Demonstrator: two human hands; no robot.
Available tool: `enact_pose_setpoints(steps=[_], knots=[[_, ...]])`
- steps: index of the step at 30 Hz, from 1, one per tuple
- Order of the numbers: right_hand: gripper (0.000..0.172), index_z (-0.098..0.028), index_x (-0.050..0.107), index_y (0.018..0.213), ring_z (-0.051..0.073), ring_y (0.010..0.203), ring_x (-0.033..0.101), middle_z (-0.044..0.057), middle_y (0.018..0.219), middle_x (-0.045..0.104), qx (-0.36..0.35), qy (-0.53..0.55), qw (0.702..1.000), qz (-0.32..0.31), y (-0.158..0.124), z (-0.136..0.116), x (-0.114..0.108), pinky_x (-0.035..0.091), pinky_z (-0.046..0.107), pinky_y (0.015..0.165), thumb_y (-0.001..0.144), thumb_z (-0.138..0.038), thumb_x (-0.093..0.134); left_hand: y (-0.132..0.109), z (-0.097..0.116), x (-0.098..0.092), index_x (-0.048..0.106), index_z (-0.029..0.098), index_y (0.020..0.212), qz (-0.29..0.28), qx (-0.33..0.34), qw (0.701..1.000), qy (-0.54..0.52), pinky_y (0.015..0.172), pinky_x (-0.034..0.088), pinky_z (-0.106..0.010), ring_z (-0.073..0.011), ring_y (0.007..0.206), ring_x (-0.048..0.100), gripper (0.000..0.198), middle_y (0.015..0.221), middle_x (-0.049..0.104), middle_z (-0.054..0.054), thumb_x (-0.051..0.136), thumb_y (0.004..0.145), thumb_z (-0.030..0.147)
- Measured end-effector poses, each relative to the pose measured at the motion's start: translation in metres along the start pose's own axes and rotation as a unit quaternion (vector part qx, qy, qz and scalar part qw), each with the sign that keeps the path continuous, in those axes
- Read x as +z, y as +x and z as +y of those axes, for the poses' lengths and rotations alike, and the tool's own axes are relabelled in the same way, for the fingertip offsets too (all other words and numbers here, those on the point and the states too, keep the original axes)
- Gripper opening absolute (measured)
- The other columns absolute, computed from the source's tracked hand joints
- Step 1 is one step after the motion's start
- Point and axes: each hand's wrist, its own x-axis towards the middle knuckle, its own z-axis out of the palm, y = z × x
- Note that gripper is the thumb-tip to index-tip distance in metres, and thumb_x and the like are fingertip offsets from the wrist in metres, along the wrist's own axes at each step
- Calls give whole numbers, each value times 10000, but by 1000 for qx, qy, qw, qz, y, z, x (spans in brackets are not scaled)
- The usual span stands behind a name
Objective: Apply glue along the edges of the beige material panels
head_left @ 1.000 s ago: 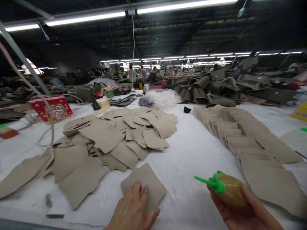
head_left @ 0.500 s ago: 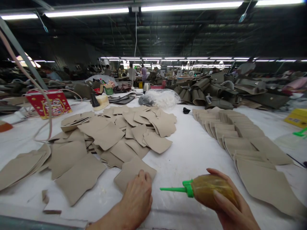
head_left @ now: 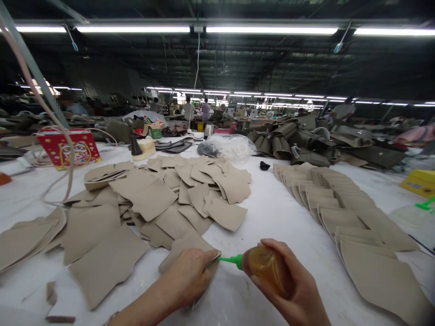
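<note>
Bare white table (head_left: 272, 213) runs open between the loose beige heap (head_left: 163, 199) and the neat overlapped row (head_left: 340, 203) on the right – plenty of room there. Left hand (head_left: 190, 276) is closed on a beige piece (head_left: 185, 244) at the near edge; right hand (head_left: 288, 285) is wrapped round an amber glue bottle (head_left: 265, 269), its green nozzle (head_left: 229, 260) touching that piece's edge.
</note>
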Motion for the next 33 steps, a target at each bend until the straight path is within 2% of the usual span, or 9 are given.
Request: enact_pose_setpoints(steps=[4, 7, 11, 16, 20, 24, 28, 33], knots=[[422, -291, 480, 1207, 219, 947, 602, 32, 1103, 550, -61, -51, 995, -55, 5, -3, 2, 483, 286, 874, 830, -260, 667, 1, 0, 1, 601, 271, 1195, 5, 5, 1000, -11, 767, 485, -379, -305, 913, 653, 586, 921, 706, -81, 377, 675, 119], [422, -282, 460, 1222, 222, 960, 597, 42, 1106, 540, -79, -76, 991, -73, 4, -3, 3, 490, 286, 868, 845, -249, 647, 1, -1, 3, 633, 262, 1109, 8, 7, 1000, -9, 733, 477, -371, -309, 873, 654, 515, 865, 699, -82, 377, 682, 133], [415, -285, 451, 1215, 210, 927, 606, 27, 1074, 551, -60, -72, 993, -77, 0, -3, 3, 493, 278, 855, 850, -266, 647, 0, -2, 4, 650, 243, 1014, 7, 1, 1000, -2, 699, 458, -347, -307, 837, 651, 412, 833, 689, -83, 399, 697, 164], [379, -299, 485, 1185, 196, 901, 602, 5, 1067, 554, -20, -83, 996, -27, 0, 1, 4, 485, 258, 834, 848, -317, 657, -1, -1, -1, 641, 261, 1017, 2, -5, 999, -37, 702, 440, -313, -275, 854, 645, 398, 871, 690, -56, 429, 690, 177], [384, -304, 499, 1170, 176, 823, 610, -17, 1022, 568, 10, -51, 999, -17, -5, 6, 7, 494, 234, 766, 830, -352, 672, -1, -3, -3, 643, 264, 992, -3, -6, 999, -53, 701, 438, -299, -252, 823, 636, 370, 831, 676, -41, 441, 692, 186], [397, -288, 519, 1147, 188, 839, 612, -20, 1020, 586, 51, -32, 998, 9, -8, 9, 7, 488, 236, 753, 805, -390, 695, 0, -7, 0, 625, 291, 1091, -7, -1, 998, -62, 730, 453, -312, -252, 848, 629, 438, 868, 672, -37, 446, 702, 194], [395, -281, 531, 1132, 189, 844, 605, -17, 1030, 586, 68, -34, 997, 26, -11, 12, 7, 481, 238, 772, 797, -404, 698, -1, -9, 4, 541, 319, 1257, -6, 2, 998, -67, 806, 463, -348, -259, 911, 620, 545, 947, 661, -48, 437, 736, 199], [423, -253, 520, 1151, 215, 881, 602, 10, 1063, 582, 88, -24, 996, 21, -16, 14, 8, 475, 268, 826, 803, -424, 687, -3, -10, 4, 514, 300, 1298, -14, -10, 998, -61, 811, 465, -378, -272, 896, 613, 550, 922, 636, -69, 432, 761, 212]])
